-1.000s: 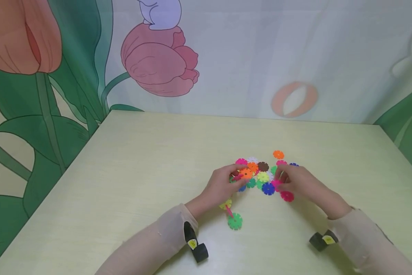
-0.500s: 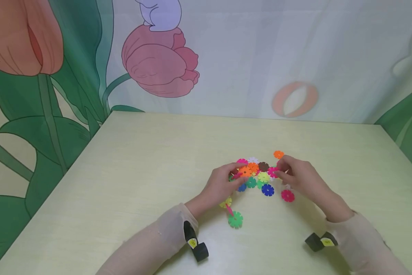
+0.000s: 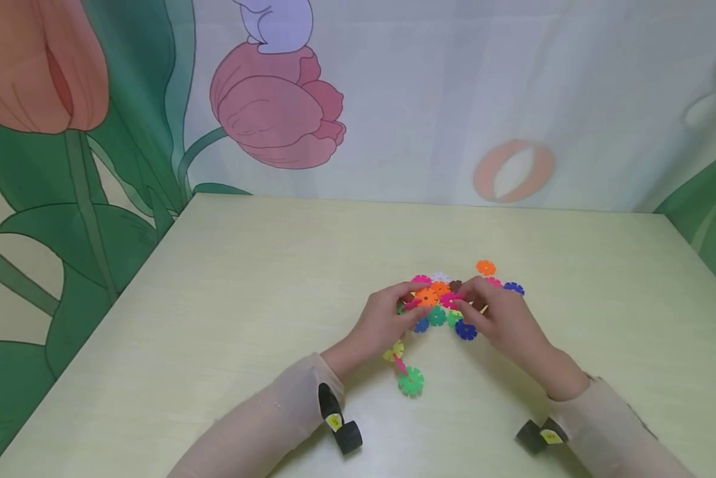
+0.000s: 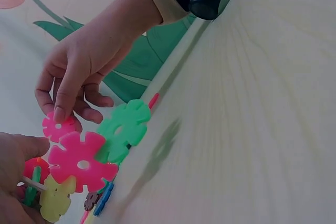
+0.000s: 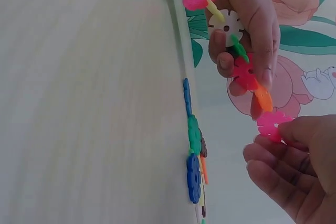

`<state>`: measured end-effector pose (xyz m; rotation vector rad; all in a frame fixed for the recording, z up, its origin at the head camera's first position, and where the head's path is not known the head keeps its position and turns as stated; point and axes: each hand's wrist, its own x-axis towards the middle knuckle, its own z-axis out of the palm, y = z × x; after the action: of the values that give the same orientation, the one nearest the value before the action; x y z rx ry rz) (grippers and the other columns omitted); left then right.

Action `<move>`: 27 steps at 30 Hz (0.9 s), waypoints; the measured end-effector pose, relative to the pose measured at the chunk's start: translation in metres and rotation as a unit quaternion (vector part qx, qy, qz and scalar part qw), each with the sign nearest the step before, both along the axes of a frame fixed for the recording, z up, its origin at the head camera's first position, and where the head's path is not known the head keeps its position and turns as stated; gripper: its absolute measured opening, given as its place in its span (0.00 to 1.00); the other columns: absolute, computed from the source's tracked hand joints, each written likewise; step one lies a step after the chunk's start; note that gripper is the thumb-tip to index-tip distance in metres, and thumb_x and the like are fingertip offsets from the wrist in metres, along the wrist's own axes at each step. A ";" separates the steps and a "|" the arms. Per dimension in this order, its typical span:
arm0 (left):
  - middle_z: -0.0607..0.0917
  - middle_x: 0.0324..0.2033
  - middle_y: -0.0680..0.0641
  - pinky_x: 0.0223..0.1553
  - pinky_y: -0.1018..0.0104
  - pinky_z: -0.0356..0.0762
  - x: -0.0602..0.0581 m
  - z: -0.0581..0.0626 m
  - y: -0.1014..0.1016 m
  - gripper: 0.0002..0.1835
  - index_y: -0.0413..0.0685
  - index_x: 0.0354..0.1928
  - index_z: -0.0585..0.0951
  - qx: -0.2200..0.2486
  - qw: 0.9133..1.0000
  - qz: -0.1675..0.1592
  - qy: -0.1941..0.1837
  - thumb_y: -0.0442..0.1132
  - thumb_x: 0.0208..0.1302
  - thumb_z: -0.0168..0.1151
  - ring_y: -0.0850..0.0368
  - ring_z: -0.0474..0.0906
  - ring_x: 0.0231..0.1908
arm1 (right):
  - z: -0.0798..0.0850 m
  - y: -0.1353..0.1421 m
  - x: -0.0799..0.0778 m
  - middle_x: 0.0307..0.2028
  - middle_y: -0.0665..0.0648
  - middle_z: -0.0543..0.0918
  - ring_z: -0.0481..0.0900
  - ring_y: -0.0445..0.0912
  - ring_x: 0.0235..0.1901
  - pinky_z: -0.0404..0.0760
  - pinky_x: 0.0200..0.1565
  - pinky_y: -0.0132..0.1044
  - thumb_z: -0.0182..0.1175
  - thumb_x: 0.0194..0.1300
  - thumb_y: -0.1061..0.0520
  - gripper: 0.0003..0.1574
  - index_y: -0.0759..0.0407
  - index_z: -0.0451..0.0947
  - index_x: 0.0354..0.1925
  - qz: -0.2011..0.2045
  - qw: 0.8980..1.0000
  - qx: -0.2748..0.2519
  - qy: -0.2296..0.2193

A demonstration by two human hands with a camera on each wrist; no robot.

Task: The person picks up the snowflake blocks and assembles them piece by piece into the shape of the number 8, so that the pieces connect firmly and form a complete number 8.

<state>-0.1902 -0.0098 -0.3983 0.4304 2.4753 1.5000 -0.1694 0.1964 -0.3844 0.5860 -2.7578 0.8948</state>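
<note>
My left hand (image 3: 382, 322) holds a chain of slotted flower-shaped plastic discs. An orange disc (image 3: 426, 298) sits at the chain's upper end, by the fingertips. A yellow disc (image 3: 394, 350) and a green disc (image 3: 411, 382) hang below the palm. My right hand (image 3: 507, 318) pinches a pink disc (image 5: 270, 124) between thumb and fingers. In the right wrist view that disc's edge is at the orange disc's edge; whether their slots are joined I cannot tell. A white disc (image 5: 226, 27) and a red disc (image 5: 244, 72) also belong to the chain.
Several loose discs lie on the pale table (image 3: 274, 265) beyond the hands, among them a blue disc (image 3: 466, 330), a teal disc (image 3: 436, 315) and an orange one (image 3: 485, 267). A printed curtain (image 3: 406, 99) hangs behind the table's far edge.
My right hand has picked up the pink disc from the right side of the pile and carried it left to the chain. The left hand has stayed nearly still.
</note>
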 end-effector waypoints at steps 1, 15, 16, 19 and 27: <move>0.79 0.32 0.49 0.22 0.74 0.73 0.000 0.000 0.000 0.25 0.52 0.62 0.75 -0.001 1.000 0.000 0.001 0.43 0.63 0.65 0.59 0.71 0.16 | 0.000 -0.001 0.000 0.29 0.55 0.85 0.78 0.39 0.24 0.76 0.26 0.27 0.63 0.62 0.62 0.07 0.59 0.75 0.39 0.000 1.000 0.002 0.005; 0.79 0.31 0.49 0.23 0.76 0.69 -0.001 -0.001 -0.001 0.25 0.51 0.62 0.75 -0.004 1.000 -0.006 0.010 0.44 0.63 0.64 0.59 0.70 0.19 | 0.005 -0.008 0.005 0.30 0.53 0.86 0.76 0.38 0.23 0.76 0.26 0.26 0.65 0.60 0.62 0.07 0.58 0.76 0.37 -0.005 0.999 0.035 0.021; 0.79 0.31 0.49 0.23 0.76 0.69 -0.001 -0.001 -0.001 0.25 0.50 0.62 0.75 -0.005 1.000 -0.007 0.010 0.44 0.63 0.64 0.59 0.71 0.19 | 0.005 -0.008 0.006 0.30 0.53 0.85 0.76 0.38 0.23 0.75 0.26 0.26 0.65 0.60 0.62 0.07 0.58 0.76 0.37 -0.003 0.999 0.037 0.027; 0.80 0.31 0.49 0.23 0.76 0.70 -0.001 -0.001 -0.001 0.26 0.50 0.63 0.75 -0.009 1.000 -0.009 0.011 0.44 0.63 0.64 0.60 0.71 0.20 | 0.006 -0.008 0.008 0.29 0.53 0.85 0.76 0.38 0.23 0.75 0.26 0.26 0.66 0.59 0.62 0.08 0.59 0.76 0.36 0.003 0.998 0.043 0.038; 0.79 0.31 0.48 0.25 0.76 0.67 0.000 0.000 0.001 0.26 0.48 0.63 0.75 -0.017 0.999 -0.021 0.016 0.44 0.63 0.64 0.59 0.70 0.25 | 0.006 -0.011 0.010 0.26 0.52 0.83 0.75 0.38 0.23 0.74 0.26 0.25 0.67 0.58 0.62 0.09 0.59 0.77 0.36 -0.001 0.998 0.049 0.046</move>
<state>-0.1902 -0.0089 -0.3983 0.5018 2.4959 1.4432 -0.1592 0.1859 -0.3784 0.6238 -2.7305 0.7171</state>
